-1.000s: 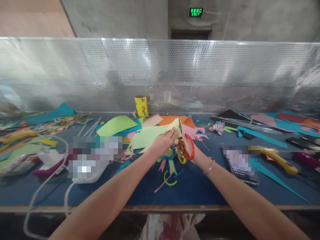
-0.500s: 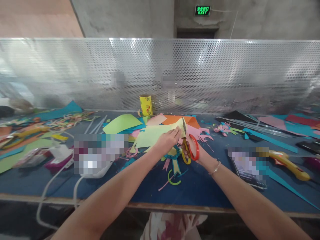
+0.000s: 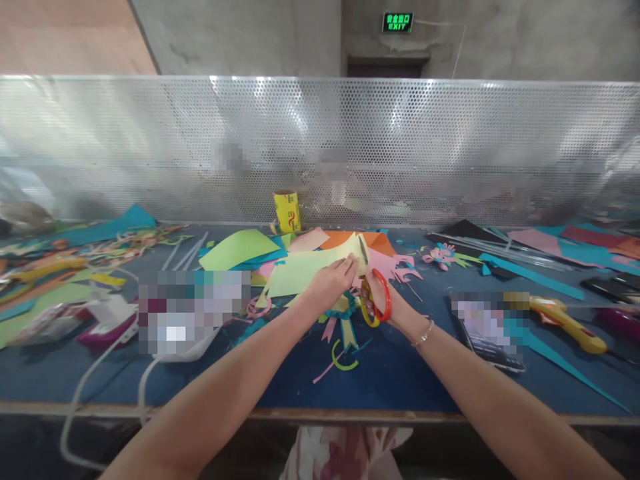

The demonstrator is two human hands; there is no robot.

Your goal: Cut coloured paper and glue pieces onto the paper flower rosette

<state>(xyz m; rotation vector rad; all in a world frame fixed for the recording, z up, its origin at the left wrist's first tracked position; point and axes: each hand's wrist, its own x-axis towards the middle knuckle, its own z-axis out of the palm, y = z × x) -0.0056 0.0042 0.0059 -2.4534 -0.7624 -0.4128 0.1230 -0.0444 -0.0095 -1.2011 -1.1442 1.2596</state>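
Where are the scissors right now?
The scissors are in the right hand, just right of centre in the head view, at the pale paper the left hand holds.

Scissors [image 3: 385, 290] with one red and one yellow handle loop point their metal blades forward; a pale yellow-green sheet of paper [image 3: 300, 268] spreads left of the scissors, its right end at their blades.

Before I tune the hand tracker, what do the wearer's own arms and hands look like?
Left hand and right hand are ungloved. Both forearms are bare, with no sleeves in view. A thin, silvery bracelet circles the right wrist; the left shows none. No cables or markings visible on either.
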